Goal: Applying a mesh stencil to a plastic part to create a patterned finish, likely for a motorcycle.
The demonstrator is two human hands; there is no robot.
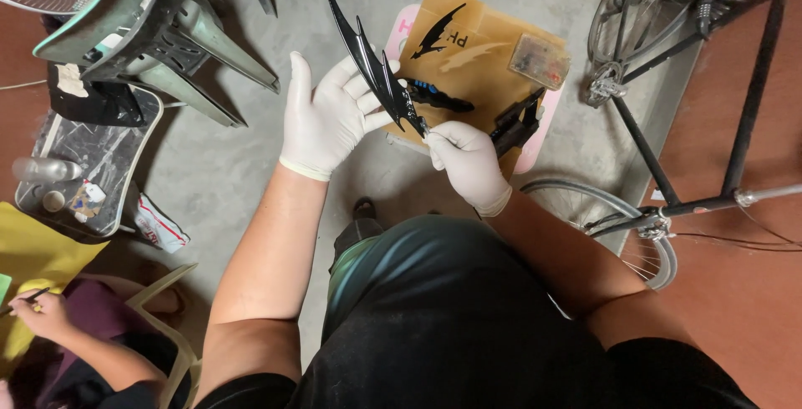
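Observation:
Both my hands wear white gloves. My left hand [327, 116] supports a long glossy black wing-shaped piece [368, 54] with pointed spikes, fingers spread behind it. My right hand [468, 162] pinches the lower end of that same piece near its tip. Below them a brown cardboard sheet [484, 66] lies on the floor, carrying a black wing-shaped stencil mark, a blue-and-black tool [439, 96], a black tool [518, 116] and a small clear plastic box [540, 60].
A bicycle [710, 108] stands on the right, its wheel close to my right arm. An overturned grey-green plastic chair [167, 33] and a tray with small items [92, 158] lie on the left. Another person's hand [42, 313] works on yellow paper at bottom left.

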